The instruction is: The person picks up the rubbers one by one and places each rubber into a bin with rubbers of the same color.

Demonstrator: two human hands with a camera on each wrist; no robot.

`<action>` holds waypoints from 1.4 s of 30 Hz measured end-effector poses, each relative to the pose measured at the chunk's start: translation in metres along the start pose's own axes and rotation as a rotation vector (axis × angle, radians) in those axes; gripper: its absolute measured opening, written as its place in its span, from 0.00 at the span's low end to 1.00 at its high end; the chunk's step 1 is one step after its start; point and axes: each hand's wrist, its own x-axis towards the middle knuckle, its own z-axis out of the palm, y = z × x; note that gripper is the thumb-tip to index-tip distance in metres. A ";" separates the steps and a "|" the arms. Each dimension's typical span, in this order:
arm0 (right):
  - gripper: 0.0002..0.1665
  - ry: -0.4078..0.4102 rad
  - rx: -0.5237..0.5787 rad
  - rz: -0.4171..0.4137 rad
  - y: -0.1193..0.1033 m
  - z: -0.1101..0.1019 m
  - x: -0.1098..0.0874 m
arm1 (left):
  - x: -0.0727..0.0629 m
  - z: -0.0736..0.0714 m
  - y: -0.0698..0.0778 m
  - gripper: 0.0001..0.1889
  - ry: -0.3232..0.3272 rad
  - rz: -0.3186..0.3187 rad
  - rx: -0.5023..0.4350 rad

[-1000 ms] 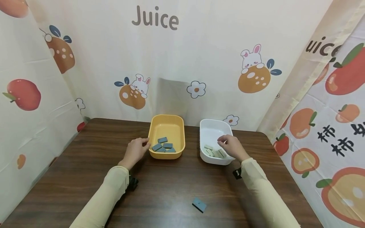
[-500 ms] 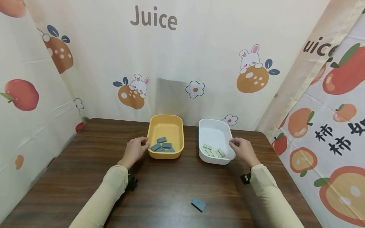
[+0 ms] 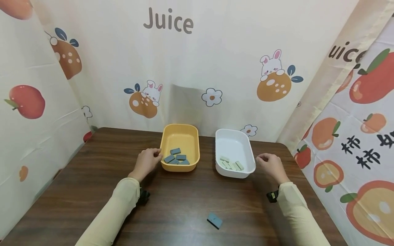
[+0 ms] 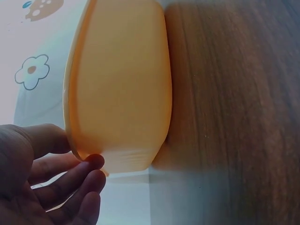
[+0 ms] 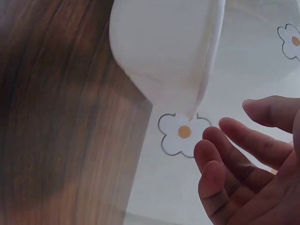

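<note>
A yellow plastic tray holds several dark blue-grey rectangular blocks. My left hand is at its left rim; in the left wrist view, the thumb and fingers pinch the rim near a corner. To the right stands a white tray with several pale green blocks gathered at its near end. My right hand hovers just right of the white tray, apart from it. Nothing lies between its loosely bent fingers. One blue-grey block lies by itself on the table, nearer to me.
Both trays stand at the far side of the brown wood-grain table, close to a fruit-and-rabbit printed curtain. More printed cloth hangs at the left and right. A dark device sits at the right wrist.
My right hand has moved from over the white tray, past its right rim, to a spot beside it. The left hand, both trays and the blocks stay where they were.
</note>
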 end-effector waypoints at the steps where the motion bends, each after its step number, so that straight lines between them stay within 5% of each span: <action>1: 0.22 -0.018 -0.004 0.013 0.002 0.001 0.000 | 0.000 0.000 0.000 0.20 0.001 -0.003 0.000; 9: 0.26 -0.129 0.006 0.094 0.019 0.013 -0.001 | -0.001 0.003 0.000 0.20 0.013 -0.022 -0.011; 26: 0.21 -0.108 0.144 0.053 0.024 0.023 0.002 | -0.002 0.003 0.004 0.20 0.045 -0.018 -0.012; 34: 0.22 -0.114 0.163 0.074 0.027 0.025 0.004 | -0.006 0.003 0.011 0.18 0.079 0.042 0.045; 42: 0.23 -0.124 0.159 0.073 0.025 0.027 0.005 | -0.014 0.004 0.036 0.17 0.130 0.127 0.024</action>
